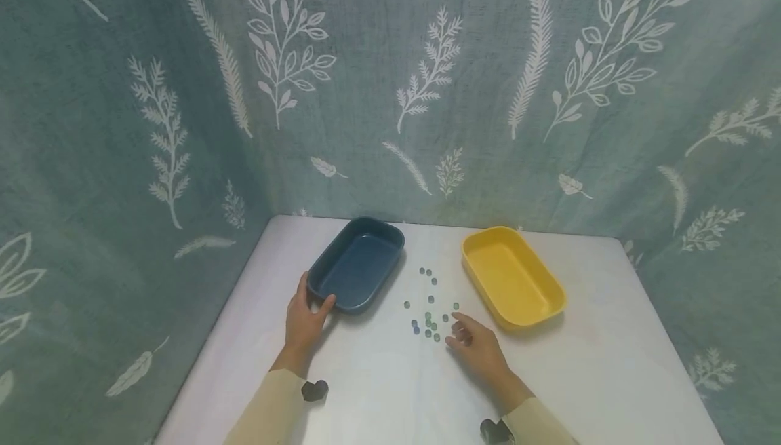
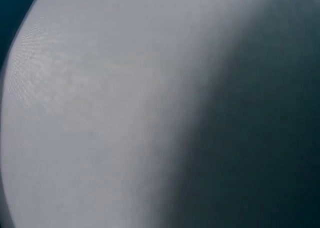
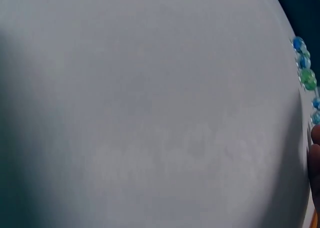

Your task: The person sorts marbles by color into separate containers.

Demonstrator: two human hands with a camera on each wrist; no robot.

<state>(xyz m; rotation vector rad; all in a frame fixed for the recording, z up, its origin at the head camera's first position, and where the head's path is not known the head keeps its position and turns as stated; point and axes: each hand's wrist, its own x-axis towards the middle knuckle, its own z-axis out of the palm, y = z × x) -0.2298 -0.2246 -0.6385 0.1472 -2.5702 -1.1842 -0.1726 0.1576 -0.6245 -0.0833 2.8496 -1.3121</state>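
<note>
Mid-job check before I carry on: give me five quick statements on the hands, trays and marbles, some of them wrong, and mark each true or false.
1. The left hand holds the blue tray at its near end. True.
2. The yellow tray stands to the right of the blue one, as the person sees it. True.
3. The right hand grips the yellow tray. False: it is apart from that tray, next to the loose marbles.
4. The marbles lie inside the blue tray. False: they lie on the white table, between the two trays.
5. The two trays touch each other. False: a gap separates them.
</note>
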